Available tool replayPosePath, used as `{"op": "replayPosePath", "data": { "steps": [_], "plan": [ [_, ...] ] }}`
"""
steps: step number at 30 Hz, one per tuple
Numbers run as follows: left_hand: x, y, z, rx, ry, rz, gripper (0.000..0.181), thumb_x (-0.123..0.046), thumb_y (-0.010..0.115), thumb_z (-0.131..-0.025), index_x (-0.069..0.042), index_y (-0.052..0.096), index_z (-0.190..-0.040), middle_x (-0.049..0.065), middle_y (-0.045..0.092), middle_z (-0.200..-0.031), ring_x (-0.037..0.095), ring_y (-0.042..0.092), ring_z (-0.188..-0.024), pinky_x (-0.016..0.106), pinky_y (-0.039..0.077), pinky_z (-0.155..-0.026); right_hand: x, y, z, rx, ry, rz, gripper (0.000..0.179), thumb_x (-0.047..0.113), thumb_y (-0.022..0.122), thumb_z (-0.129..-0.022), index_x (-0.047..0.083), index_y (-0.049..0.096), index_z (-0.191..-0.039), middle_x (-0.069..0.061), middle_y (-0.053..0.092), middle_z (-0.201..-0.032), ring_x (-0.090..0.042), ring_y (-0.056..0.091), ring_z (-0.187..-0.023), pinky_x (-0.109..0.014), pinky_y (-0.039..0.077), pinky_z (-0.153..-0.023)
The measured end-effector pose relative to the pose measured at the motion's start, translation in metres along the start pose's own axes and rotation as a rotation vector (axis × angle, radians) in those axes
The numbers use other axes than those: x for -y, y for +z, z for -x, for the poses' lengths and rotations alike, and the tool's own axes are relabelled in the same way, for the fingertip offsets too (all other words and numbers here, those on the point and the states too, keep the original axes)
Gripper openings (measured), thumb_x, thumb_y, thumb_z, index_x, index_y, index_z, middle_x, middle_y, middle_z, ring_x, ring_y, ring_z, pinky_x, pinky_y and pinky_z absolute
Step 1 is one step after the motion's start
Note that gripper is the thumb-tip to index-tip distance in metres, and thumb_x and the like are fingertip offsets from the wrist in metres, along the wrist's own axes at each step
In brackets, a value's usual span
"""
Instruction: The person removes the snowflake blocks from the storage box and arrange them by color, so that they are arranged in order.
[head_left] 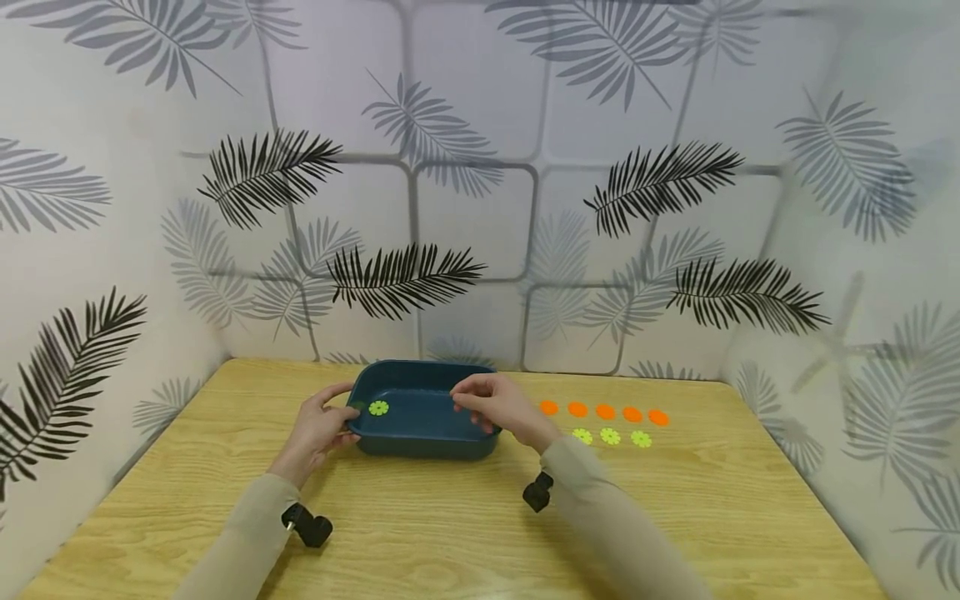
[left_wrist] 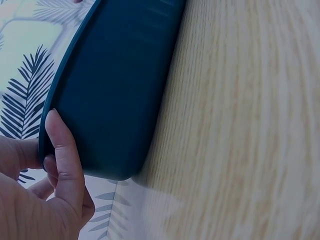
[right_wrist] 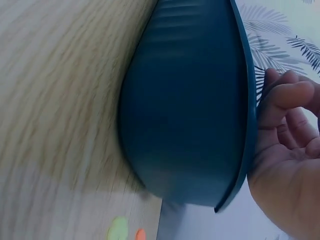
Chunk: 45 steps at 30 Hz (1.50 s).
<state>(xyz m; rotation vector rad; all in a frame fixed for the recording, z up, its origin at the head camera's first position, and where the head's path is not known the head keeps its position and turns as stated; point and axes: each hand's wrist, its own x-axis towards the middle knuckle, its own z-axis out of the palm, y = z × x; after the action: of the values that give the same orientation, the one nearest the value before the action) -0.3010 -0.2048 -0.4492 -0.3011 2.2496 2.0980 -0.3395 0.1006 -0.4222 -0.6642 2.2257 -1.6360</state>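
Note:
A dark blue rectangular basin point(head_left: 427, 447) stands on the wooden table. My left hand point(head_left: 318, 429) grips its left rim, with the thumb inside and fingers outside; the left wrist view shows fingers against the end wall. Over the right end of the basin is my right hand point(head_left: 498, 406), fingers curled and thumb close to the fingertips. In the right wrist view that hand point(right_wrist: 290, 135) overlaps the rim, and no object shows between its fingers. A yellow-green flower-shaped piece point(head_left: 378, 407) lies inside the basin on the left, near a darker green patch by the left thumb.
On the table point(head_left: 420, 533) right of the basin lies a row of several orange round pieces point(head_left: 605, 412). In front of it is a row of three yellow-green flower-shaped pieces point(head_left: 611, 436). A leaf-patterned wall point(head_left: 472, 225) rises behind the table and along both sides.

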Motion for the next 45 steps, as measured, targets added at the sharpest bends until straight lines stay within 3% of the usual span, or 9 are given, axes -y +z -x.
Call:
{"op": "replayPosePath", "data": {
  "steps": [6,11,15,22,31,39,45],
  "plan": [
    [0.002,0.000,0.002,0.004,0.012,-0.009,0.056,-0.004,0.052,-0.098,-0.016,0.039,-0.151,0.016,0.065,-0.091,0.013,0.063,-0.059,0.028,0.058,-0.060,0.003,0.014,-0.017,0.002,-0.002,0.045,0.018,0.017,0.066,-0.095,0.008,0.071,-0.110,-0.015,0.070,-0.098,-0.046,0.060,-0.087,-0.027,0.053,-0.056],
    [0.002,0.001,0.002,-0.009,0.006,-0.001,0.055,-0.003,0.052,-0.097,-0.016,0.040,-0.150,0.014,0.063,-0.090,0.013,0.063,-0.060,0.028,0.059,-0.060,0.006,0.027,-0.028,0.009,0.001,0.060,0.021,0.013,0.069,-0.092,0.004,0.070,-0.111,-0.019,0.069,-0.100,-0.036,0.063,-0.085,-0.031,0.057,-0.063],
    [0.001,0.002,0.002,-0.020,0.007,0.010,0.055,-0.002,0.053,-0.097,-0.015,0.041,-0.149,0.011,0.063,-0.088,0.013,0.064,-0.060,0.027,0.058,-0.059,0.004,0.035,-0.038,0.019,0.009,0.056,0.025,0.013,0.069,-0.091,0.001,0.069,-0.113,-0.012,0.070,-0.097,-0.024,0.064,-0.080,-0.031,0.057,-0.064],
    [0.000,0.000,0.003,-0.026,0.007,0.012,0.055,-0.002,0.053,-0.096,-0.013,0.041,-0.149,0.016,0.065,-0.091,0.013,0.064,-0.060,0.029,0.059,-0.060,0.006,0.051,-0.056,0.048,0.030,0.045,0.024,0.010,0.070,-0.090,0.001,0.069,-0.113,-0.012,0.071,-0.103,-0.040,0.065,-0.099,-0.038,0.060,-0.070],
    [0.001,0.001,0.000,-0.026,0.008,0.017,0.054,-0.002,0.053,-0.097,-0.014,0.042,-0.148,0.016,0.062,-0.093,0.013,0.063,-0.062,0.028,0.059,-0.061,0.014,0.069,-0.077,0.077,0.120,0.096,0.025,0.007,0.070,-0.090,-0.003,0.070,-0.113,-0.009,0.070,-0.108,-0.023,0.068,-0.093,-0.035,0.061,-0.073],
    [0.001,0.001,0.000,-0.030,0.007,0.017,0.054,-0.002,0.053,-0.097,-0.014,0.042,-0.148,0.018,0.059,-0.100,0.014,0.063,-0.065,0.026,0.058,-0.060,0.017,0.082,-0.093,0.088,0.206,0.125,0.026,0.000,0.061,-0.093,-0.002,0.069,-0.118,-0.014,0.065,-0.123,-0.030,0.064,-0.110,-0.036,0.060,-0.081],
    [0.000,0.001,0.000,-0.030,0.009,0.020,0.054,-0.002,0.053,-0.096,-0.014,0.043,-0.147,0.019,0.060,-0.100,0.015,0.064,-0.068,0.026,0.058,-0.060,0.014,0.086,-0.101,0.093,0.239,0.181,0.028,-0.002,0.057,-0.094,0.000,0.069,-0.119,-0.014,0.064,-0.124,-0.027,0.064,-0.107,-0.040,0.058,-0.086]
  ]
}}
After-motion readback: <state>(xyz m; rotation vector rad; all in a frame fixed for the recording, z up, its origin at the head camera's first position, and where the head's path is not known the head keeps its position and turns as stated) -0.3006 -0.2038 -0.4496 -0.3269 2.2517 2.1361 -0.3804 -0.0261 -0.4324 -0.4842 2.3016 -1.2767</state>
